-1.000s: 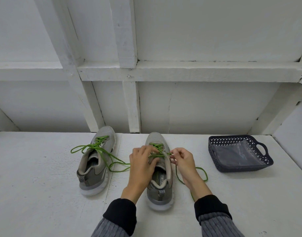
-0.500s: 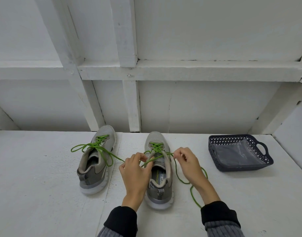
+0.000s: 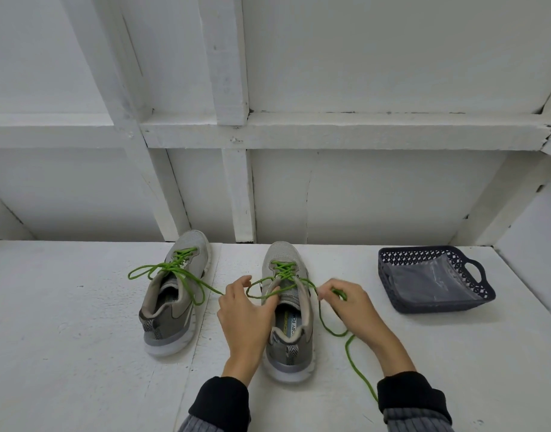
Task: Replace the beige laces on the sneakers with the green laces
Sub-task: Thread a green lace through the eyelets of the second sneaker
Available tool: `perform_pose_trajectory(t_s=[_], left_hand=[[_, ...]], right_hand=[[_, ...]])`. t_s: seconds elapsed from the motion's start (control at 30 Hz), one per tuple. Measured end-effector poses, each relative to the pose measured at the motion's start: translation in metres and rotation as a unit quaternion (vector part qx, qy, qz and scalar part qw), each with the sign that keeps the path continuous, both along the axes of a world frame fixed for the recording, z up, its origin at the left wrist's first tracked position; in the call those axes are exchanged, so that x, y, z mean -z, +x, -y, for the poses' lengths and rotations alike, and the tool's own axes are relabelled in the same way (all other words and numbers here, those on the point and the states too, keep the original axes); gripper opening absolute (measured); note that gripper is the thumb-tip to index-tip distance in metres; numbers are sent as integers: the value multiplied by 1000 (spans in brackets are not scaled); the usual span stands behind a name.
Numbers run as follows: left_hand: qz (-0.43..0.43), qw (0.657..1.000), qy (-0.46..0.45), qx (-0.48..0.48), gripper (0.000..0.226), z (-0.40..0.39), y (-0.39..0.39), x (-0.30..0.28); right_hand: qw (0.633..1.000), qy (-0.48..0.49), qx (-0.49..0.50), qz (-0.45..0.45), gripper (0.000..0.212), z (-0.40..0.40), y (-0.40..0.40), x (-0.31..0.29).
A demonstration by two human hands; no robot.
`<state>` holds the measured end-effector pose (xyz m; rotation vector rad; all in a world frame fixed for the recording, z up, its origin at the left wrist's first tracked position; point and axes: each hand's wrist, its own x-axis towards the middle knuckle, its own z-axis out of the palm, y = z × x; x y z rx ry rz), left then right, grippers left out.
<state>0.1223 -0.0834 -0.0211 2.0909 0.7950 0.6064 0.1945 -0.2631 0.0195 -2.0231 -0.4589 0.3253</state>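
Left hand (image 3: 243, 316) pinches a green lace (image 3: 268, 294) loop lying crosswise over the right sneaker (image 3: 288, 310); right hand (image 3: 352, 307) pinches the other strand just beside it.

Two grey sneakers (image 3: 174, 294) side by side on white table (image 3: 65, 338), both green-laced. Left hand (image 3: 244, 316) and right hand (image 3: 353, 307) pinching right sneaker's green lace (image 3: 333, 328). Dark basket (image 3: 436, 307) nearby.

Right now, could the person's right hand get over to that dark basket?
Probably yes: the right hand is pinching the green lace, but only bare white surface lies between it and the basket. It would likely drop the lace first.
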Motion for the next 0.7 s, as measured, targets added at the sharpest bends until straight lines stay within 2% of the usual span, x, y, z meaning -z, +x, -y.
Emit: perform_pose_trajectory(t_s=[0.13, 0.2, 0.23, 0.3, 0.37, 0.4, 0.47, 0.53, 0.7], left_hand=[[24, 996, -74, 36, 29, 1, -1, 0], [62, 991, -107, 49, 31, 3, 0, -1], [84, 985, -136, 61, 37, 4, -1, -3], [118, 977, -155, 87, 46, 5, -1, -7], [129, 978, -126, 106, 43, 5, -1, -7], [131, 978, -116, 112, 40, 5, 0, -7], [140, 977, -116, 115, 38, 4, 1, -7], [141, 976, -119, 113, 36, 4, 2, -5], [126, 978, -116, 116, 30, 2, 2, -1]], right_hand=[[971, 219, 80, -51, 26, -1, 4, -19], [958, 259, 94, -80, 28, 1, 5, -24], [962, 243, 98, -77, 29, 3, 5, -24], [985, 141, 98, -24, 32, 8, 6, -16], [996, 32, 77, 10, 30, 15, 6, -4], [998, 1, 59, -2, 26, 17, 5, 1], [999, -33, 6, -33, 18, 19, -1, 7], [998, -46, -13, -44, 22, 21, -4, 11], [991, -93, 68, -70, 32, 42, -4, 29]])
